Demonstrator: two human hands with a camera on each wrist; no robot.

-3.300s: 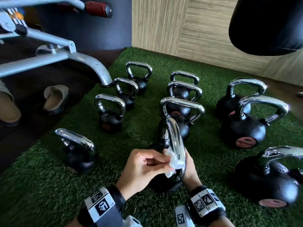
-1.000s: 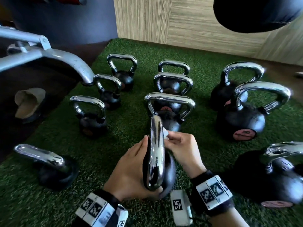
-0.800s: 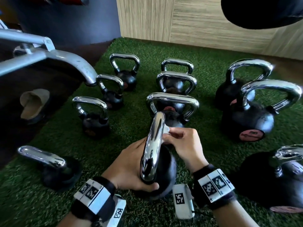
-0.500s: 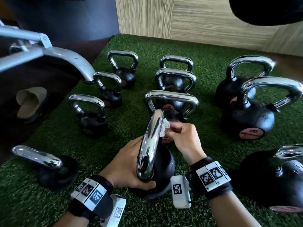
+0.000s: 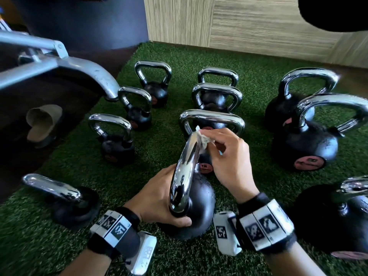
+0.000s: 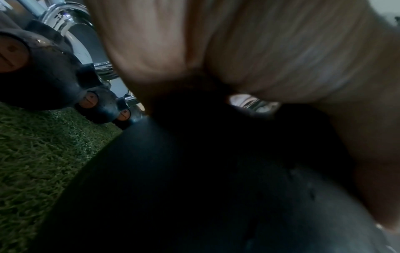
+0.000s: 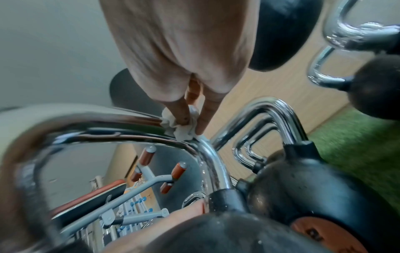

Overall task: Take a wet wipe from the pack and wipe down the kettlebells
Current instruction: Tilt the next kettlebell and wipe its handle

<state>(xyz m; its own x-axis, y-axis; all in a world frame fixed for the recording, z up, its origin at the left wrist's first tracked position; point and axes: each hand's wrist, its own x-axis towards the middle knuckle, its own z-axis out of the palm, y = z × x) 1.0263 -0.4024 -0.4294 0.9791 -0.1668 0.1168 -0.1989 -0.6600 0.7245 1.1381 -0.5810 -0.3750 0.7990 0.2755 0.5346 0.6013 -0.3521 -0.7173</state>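
Observation:
A black kettlebell (image 5: 196,204) with a chrome handle (image 5: 184,174) stands tilted on the green turf in front of me. My left hand (image 5: 159,200) grips its body low on the left side, thumb curled round the front; the left wrist view shows only the dark kettlebell (image 6: 194,188) under the palm. My right hand (image 5: 227,154) pinches a crumpled white wet wipe (image 5: 202,139) and presses it against the far top bend of the handle. In the right wrist view the wet wipe (image 7: 180,125) sits under my fingertips on the handle (image 7: 129,130). The wipe pack is not in view.
Several more chrome-handled kettlebells stand on the turf (image 5: 258,176): small ones at left (image 5: 115,144), mid ones behind (image 5: 215,100), large ones at right (image 5: 304,144). One lies near left (image 5: 65,198). A grey machine leg (image 5: 83,66) and a sandal (image 5: 41,124) sit left; a black bag (image 5: 334,12) hangs top right.
The wipe went from my left hand to my right. My left hand now steadies the kettlebell's body, while my right hand has slid the wipe up along the handle towards its far top bend.

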